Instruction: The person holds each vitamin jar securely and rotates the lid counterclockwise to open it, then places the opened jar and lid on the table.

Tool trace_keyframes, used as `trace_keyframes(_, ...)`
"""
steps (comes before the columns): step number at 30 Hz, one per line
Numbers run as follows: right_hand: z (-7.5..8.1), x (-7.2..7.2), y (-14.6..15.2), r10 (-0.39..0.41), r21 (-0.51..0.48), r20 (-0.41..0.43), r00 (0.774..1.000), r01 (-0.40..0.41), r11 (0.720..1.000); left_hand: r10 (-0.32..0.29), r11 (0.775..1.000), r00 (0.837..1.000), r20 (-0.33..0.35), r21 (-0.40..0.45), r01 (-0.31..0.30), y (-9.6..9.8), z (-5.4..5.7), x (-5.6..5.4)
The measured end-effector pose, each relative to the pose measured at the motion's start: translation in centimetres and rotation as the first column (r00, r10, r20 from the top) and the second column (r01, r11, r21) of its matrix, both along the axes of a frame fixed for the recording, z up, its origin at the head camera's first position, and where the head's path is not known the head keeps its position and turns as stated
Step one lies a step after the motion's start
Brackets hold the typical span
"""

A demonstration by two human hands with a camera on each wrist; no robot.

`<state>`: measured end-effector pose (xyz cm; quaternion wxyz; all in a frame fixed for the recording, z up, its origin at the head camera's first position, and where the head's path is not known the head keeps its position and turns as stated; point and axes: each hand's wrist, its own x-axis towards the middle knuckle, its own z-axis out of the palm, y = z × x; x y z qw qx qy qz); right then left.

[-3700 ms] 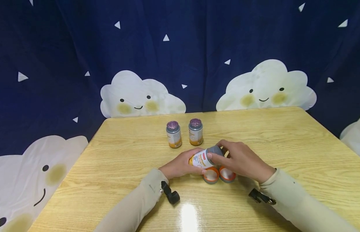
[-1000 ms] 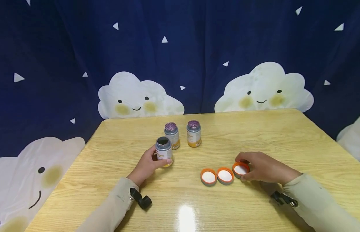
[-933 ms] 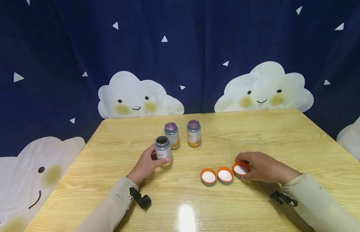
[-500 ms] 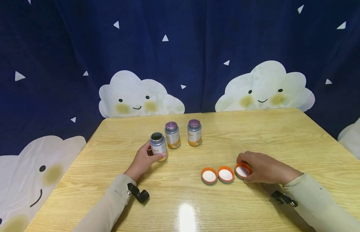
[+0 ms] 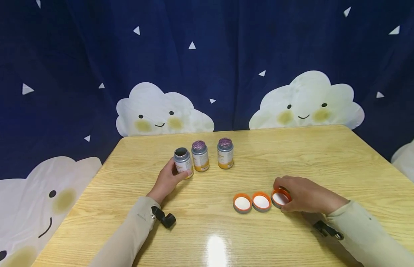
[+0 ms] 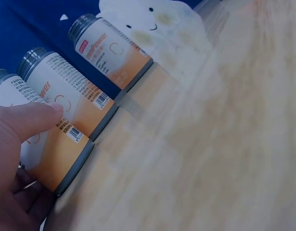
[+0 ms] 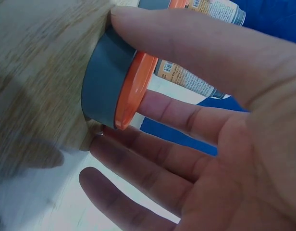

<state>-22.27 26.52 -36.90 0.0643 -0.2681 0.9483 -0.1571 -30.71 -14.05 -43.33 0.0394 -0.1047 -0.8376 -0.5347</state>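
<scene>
At the left of a small row, my left hand (image 5: 167,181) grips a grey-necked supplement bottle (image 5: 183,163) with a white and orange label. Its mouth is open and dark inside; in the left wrist view its base is at the tabletop, with the thumb across the label. Right beside it stands a second bottle (image 5: 200,160), and a third bottle (image 5: 225,157) is a little further right, both topped with purple foil. My right hand (image 5: 307,194) pinches a grey lid (image 7: 107,79) with an orange inner rim between thumb and fingers, white inside facing up, slightly tilted.
Two more upturned lids, a left lid (image 5: 242,203) and a middle lid (image 5: 261,202), lie in line with the pinched one. The wooden table (image 5: 200,237) ends at the back before a navy curtain (image 5: 227,48) with clouds.
Earlier both hands held the bottle over the lids. The lid came off and is now beside the other two in my right hand; my left hand has carried the bottle left and back to the others.
</scene>
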Motion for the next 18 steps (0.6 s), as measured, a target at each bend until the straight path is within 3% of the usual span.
trace_keyframes(7, -0.13, 0.24, 0.24, -0.008, 0.010, -0.025, 1.000, 0.008, 1.000, 0.001, 0.998, 1.000, -0.014, -0.068, -0.002, 0.71, 0.09, -0.51)
trace_keyframes(14, -0.13, 0.35, 0.30, -0.014, 0.012, -0.028, 1.000, 0.015, 1.000, -0.040, 0.998, 0.998, -0.043, -0.060, 0.038, 0.86, 0.18, -0.91)
trace_keyframes(18, -0.11, 0.35, 0.15, -0.009, 0.007, -0.019, 1.000, 0.009, 1.000, -0.002, 0.999, 1.000, -0.020, -0.045, 0.001, 0.58, -0.10, -0.58)
